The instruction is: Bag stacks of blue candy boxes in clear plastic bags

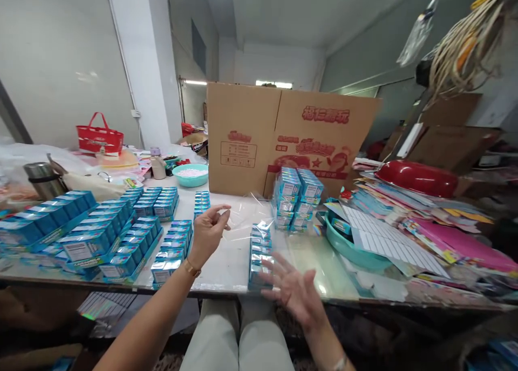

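Note:
My left hand (208, 233), with a bracelet at its wrist, is raised over the middle of the table. Its thumb and fingertips are pinched at the edge of a clear plastic film (249, 215), which spreads to the right. My right hand (297, 292) is open, its fingers spread and slightly blurred, with nothing in it. Just beyond those fingers, a row of small blue boxes (261, 247) stands at the table's front edge, partly covered by the fingertips. Left of my left hand is another row of blue boxes (173, 249).
Many blue boxes (87, 241) fill the left side. Stacked blue packs (297, 198) stand before a large cardboard carton (243, 112). A teal basin (352, 249) with papers and a red basin (418, 178) are at right. A turquoise bowl (190, 181) sits behind.

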A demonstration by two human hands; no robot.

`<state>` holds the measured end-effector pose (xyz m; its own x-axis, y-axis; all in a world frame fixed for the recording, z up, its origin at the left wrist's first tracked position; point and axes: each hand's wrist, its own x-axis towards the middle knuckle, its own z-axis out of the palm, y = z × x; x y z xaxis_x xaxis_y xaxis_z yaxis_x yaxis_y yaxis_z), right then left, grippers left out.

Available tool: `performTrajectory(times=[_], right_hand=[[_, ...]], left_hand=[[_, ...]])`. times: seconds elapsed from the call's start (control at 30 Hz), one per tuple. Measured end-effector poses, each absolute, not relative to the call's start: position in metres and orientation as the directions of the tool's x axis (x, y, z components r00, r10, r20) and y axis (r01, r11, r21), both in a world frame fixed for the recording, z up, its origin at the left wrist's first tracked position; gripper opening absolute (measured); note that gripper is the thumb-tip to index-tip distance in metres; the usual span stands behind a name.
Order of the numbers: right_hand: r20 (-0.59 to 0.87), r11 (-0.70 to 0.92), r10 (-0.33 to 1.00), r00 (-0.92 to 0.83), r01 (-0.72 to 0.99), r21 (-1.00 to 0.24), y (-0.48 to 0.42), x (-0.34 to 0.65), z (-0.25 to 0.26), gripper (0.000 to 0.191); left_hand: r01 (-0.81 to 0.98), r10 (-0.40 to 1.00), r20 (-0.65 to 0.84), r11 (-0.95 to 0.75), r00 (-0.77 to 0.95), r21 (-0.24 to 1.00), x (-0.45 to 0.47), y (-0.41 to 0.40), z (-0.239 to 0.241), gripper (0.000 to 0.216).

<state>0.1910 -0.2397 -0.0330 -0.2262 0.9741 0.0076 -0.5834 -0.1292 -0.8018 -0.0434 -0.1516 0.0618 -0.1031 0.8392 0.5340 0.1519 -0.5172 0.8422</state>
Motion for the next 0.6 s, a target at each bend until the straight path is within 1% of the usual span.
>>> performTrajectory(times=[0.07, 0.1, 0.13, 0.17, 0.2, 0.33, 0.4, 0.43, 0.47, 0.5, 0.57, 0.6], right_hand=[[-0.078, -0.137, 0.990, -0.121, -0.624, -0.769, -0.260, 0.181, -0.058, 0.052], [-0.110, -0.126, 0.992, -0.066, -0.651, -0.748, -0.266, 0.176, -0.066, 0.040], [-0.131, -0.117, 0.991, -0.030, -0.679, -0.725, -0.270, 0.173, -0.070, 0.034], [-0.141, -0.115, 0.990, -0.022, -0.705, -0.700, -0.271, 0.170, -0.071, 0.034], [-0.141, -0.131, 0.989, -0.046, -0.726, -0.676, -0.270, 0.169, -0.069, 0.038], [-0.056, -0.167, 0.984, -0.168, -0.782, -0.601, -0.257, 0.172, -0.048, 0.074], [-0.023, -0.146, 0.986, -0.164, -0.794, -0.591, -0.252, 0.175, -0.038, 0.084], [-0.023, -0.127, 0.990, -0.142, -0.786, -0.606, -0.250, 0.176, -0.035, 0.083], [-0.036, -0.101, 0.994, -0.102, -0.762, -0.639, -0.249, 0.176, -0.033, 0.078], [-0.051, -0.064, 0.998, -0.040, -0.718, -0.693, -0.248, 0.176, -0.033, 0.068], [-0.053, 0.022, 0.992, 0.117, -0.564, -0.825, -0.246, 0.175, -0.038, 0.047], [-0.043, 0.053, 0.981, 0.190, -0.474, -0.879, -0.245, 0.173, -0.042, 0.043]], left_hand=[[0.229, 0.800, 0.582, -0.545, -0.147, 0.807, -0.045, -0.149, 0.056, 0.029], [0.249, 0.785, 0.598, -0.554, -0.162, 0.795, -0.045, -0.148, 0.054, 0.028], [0.255, 0.778, 0.605, -0.558, -0.173, 0.790, -0.044, -0.148, 0.052, 0.027], [0.251, 0.777, 0.604, -0.557, -0.181, 0.792, -0.043, -0.148, 0.051, 0.027], [0.242, 0.780, 0.597, -0.553, -0.186, 0.797, -0.041, -0.148, 0.050, 0.026], [0.206, 0.795, 0.578, -0.543, -0.187, 0.814, -0.037, -0.151, 0.049, 0.024], [0.191, 0.802, 0.567, -0.536, -0.190, 0.822, -0.039, -0.152, 0.048, 0.024], [0.181, 0.807, 0.559, -0.530, -0.190, 0.828, -0.040, -0.152, 0.047, 0.024], [0.171, 0.810, 0.553, -0.527, -0.195, 0.832, -0.042, -0.152, 0.045, 0.024], [0.170, 0.807, 0.555, -0.529, -0.202, 0.831, -0.044, -0.151, 0.043, 0.023], [0.196, 0.773, 0.586, -0.552, -0.244, 0.810, -0.047, -0.148, 0.039, 0.019], [0.198, 0.746, 0.604, -0.571, -0.282, 0.797, -0.048, -0.146, 0.036, 0.016]])
